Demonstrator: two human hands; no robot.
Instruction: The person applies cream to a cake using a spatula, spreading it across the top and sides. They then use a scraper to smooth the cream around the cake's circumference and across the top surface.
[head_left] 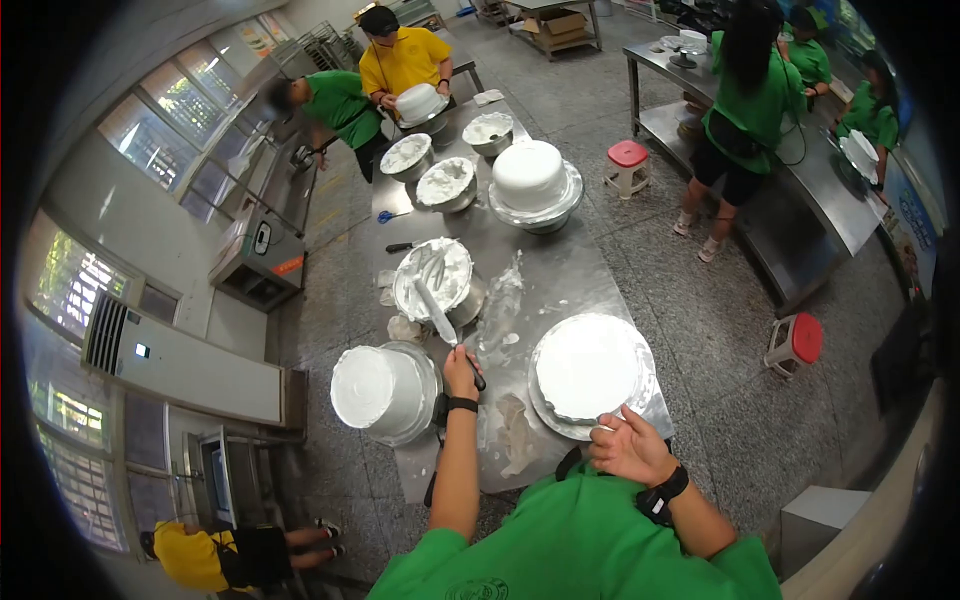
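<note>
My left hand (461,373) is wrapped round the black handle of an icing spatula (436,312). Its long blade reaches over a metal bowl of white cream (455,262), with cream on the blade. My right hand (632,446) holds nothing, its fingers loosely curled and apart, right at the near edge of a flat-topped white-frosted cake (587,366) on a round turntable. To the left of my left hand stands a tall white-frosted cake (372,392) on another turntable. Smears of cream and a crumpled, cream-stained cloth (516,437) lie between the two cakes.
Farther along the steel table (570,270) are another frosted cake (528,176), several cream bowls (446,184) and blue scissors (391,216). A person in yellow (405,65) handles a cake at the far end. Red-topped stools (628,155) stand right, near people in green at another table.
</note>
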